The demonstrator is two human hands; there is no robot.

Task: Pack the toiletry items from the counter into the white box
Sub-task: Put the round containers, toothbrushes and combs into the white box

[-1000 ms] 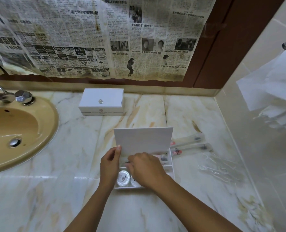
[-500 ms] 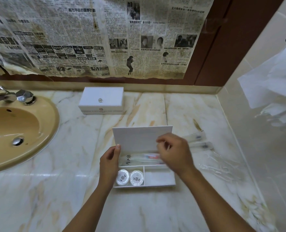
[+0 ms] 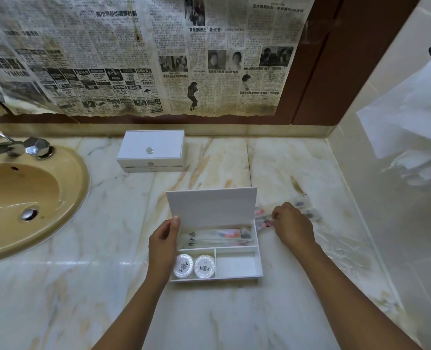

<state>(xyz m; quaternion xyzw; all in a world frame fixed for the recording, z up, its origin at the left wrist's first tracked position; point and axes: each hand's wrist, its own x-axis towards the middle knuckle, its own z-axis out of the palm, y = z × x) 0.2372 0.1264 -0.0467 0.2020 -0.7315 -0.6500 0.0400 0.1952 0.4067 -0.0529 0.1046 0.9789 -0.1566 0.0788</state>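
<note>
The white box (image 3: 259, 258) stands open on the marble counter, its lid (image 3: 210, 207) raised. My left hand (image 3: 163, 242) holds the lid's left edge. Two round white soaps (image 3: 193, 266) lie in the front left compartment. A clear toothbrush packet (image 3: 217, 236) lies in the long rear compartment. The front right compartment (image 3: 235, 265) holds nothing. My right hand (image 3: 291, 224) is to the right of the box, fingers pinched on a wrapped toothbrush packet (image 3: 262, 222) lying on the counter. A second packet (image 3: 302, 204) lies just behind it.
A closed white box (image 3: 151, 150) with a small knob stands near the back wall. A tan sink (image 3: 30, 195) with a chrome tap (image 3: 36, 146) fills the left. Clear plastic wrappers (image 3: 335, 238) lie to the right, near the tiled side wall (image 3: 386, 223).
My right hand has left the box's inside and moved right onto the toothbrush packets on the counter. A packet now lies in the rear compartment. My left hand kept hold of the lid.
</note>
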